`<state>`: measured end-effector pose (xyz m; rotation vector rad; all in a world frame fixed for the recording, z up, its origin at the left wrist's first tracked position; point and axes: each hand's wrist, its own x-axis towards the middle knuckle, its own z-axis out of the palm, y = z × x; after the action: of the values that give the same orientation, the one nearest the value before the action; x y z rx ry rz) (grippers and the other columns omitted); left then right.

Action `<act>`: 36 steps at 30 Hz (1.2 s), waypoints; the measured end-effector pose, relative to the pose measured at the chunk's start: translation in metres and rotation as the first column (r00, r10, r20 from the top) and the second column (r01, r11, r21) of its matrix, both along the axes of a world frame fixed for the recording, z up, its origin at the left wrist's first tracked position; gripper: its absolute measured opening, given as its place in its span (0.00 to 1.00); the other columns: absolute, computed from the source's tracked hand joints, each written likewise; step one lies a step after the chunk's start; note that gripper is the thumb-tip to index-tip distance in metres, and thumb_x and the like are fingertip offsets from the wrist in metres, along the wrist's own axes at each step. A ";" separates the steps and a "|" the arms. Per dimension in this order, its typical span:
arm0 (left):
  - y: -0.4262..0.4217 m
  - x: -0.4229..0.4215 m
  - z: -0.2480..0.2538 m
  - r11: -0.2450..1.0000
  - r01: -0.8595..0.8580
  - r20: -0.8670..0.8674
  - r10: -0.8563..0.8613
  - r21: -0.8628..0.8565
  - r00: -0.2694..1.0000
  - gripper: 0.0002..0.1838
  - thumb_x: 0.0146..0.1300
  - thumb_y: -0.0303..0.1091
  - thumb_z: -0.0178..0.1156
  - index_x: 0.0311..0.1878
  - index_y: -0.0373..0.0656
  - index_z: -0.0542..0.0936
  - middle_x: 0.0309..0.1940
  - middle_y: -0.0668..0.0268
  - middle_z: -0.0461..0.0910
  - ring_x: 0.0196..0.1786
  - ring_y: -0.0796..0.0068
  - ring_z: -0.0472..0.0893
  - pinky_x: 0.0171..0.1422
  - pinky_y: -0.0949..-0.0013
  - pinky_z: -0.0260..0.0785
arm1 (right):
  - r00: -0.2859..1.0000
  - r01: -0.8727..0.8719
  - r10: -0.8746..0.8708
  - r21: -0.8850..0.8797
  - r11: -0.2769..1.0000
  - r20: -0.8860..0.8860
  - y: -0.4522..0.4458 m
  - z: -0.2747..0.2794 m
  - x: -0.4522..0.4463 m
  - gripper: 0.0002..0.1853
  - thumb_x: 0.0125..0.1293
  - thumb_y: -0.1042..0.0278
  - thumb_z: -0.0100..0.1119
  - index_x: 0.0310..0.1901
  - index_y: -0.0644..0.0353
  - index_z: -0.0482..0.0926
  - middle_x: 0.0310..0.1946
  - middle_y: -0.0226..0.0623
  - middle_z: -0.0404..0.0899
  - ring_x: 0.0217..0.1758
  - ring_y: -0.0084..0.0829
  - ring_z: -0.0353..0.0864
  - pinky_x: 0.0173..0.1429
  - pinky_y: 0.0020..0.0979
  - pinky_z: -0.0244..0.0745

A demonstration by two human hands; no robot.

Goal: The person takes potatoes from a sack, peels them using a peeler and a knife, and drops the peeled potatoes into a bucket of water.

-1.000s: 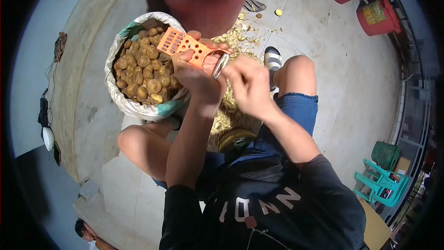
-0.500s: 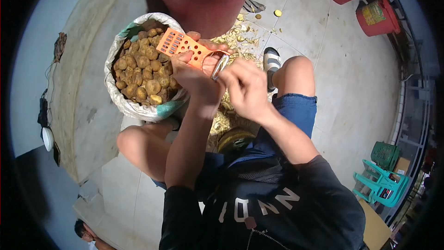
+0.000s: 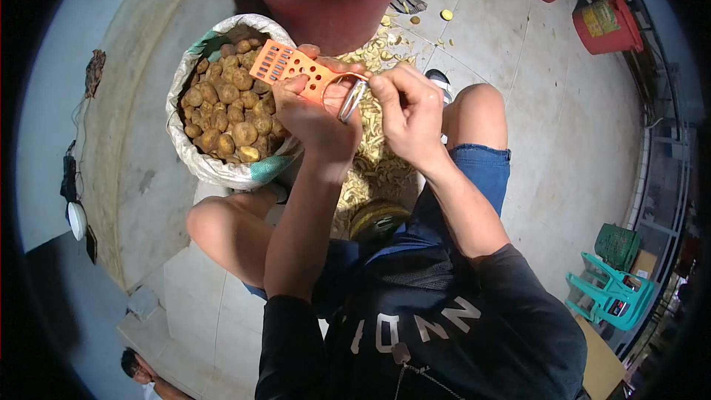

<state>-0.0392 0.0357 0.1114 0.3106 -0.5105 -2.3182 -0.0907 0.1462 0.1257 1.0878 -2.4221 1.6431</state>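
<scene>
My left hand [image 3: 317,115] is wrapped around an orange vegetable peeler [image 3: 302,72] with a slotted, holed flat body. Its metal blade [image 3: 352,100] points toward my right side. My right hand [image 3: 409,111] is closed, with thumb and forefinger pinching the tip of the peeler's frame beside the blade. Just left of the peeler, an open white sack [image 3: 176,115] is full of unpeeled brown potatoes [image 3: 231,107]. Potato peelings [image 3: 385,147] lie on the floor below my hands and between my legs.
A large red tub [image 3: 318,7] stands ahead, beyond the sack. Near it lie a cut yellow piece [image 3: 446,15] and a small brown one [image 3: 415,20]. Two red buckets [image 3: 607,26] are at the far right, a teal plastic chair [image 3: 611,292] lower right. A person [image 3: 141,370] is at lower left.
My right hand has shifted right and up, from over the blade to the tip of the peeler's frame. The blade now shows more plainly. My left hand keeps its hold.
</scene>
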 end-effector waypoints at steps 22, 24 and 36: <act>0.001 0.003 0.002 1.000 0.006 0.004 -0.006 -0.025 1.000 0.21 0.56 0.43 0.47 0.49 0.41 0.67 0.28 0.58 0.77 0.34 0.56 0.80 0.45 0.53 0.75 | 0.993 -0.024 0.016 -0.064 0.998 -0.120 -0.004 0.002 0.001 0.07 0.64 0.69 0.60 0.29 0.61 0.80 0.22 0.38 0.74 0.24 0.37 0.72 0.35 0.34 0.61; 0.002 0.002 0.005 1.000 -0.016 -0.007 0.016 0.012 1.000 0.21 0.55 0.43 0.47 0.50 0.40 0.68 0.28 0.58 0.77 0.34 0.56 0.80 0.45 0.53 0.75 | 0.994 -0.016 0.010 -0.059 0.998 -0.109 -0.004 0.003 0.001 0.07 0.64 0.69 0.60 0.30 0.61 0.81 0.22 0.38 0.74 0.24 0.37 0.72 0.35 0.34 0.61; -0.004 0.005 0.004 0.999 0.031 -0.001 -0.031 -0.021 1.000 0.24 0.53 0.45 0.50 0.51 0.41 0.70 0.29 0.58 0.78 0.36 0.55 0.80 0.47 0.51 0.73 | 0.971 -0.101 0.095 -0.020 0.995 -0.221 -0.002 0.004 0.016 0.05 0.60 0.70 0.60 0.28 0.57 0.81 0.22 0.37 0.75 0.25 0.39 0.73 0.35 0.34 0.61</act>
<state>-0.0341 0.0313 0.1151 0.2932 -0.5420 -2.3411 -0.0746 0.1442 0.1297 1.3264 -2.2310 1.4893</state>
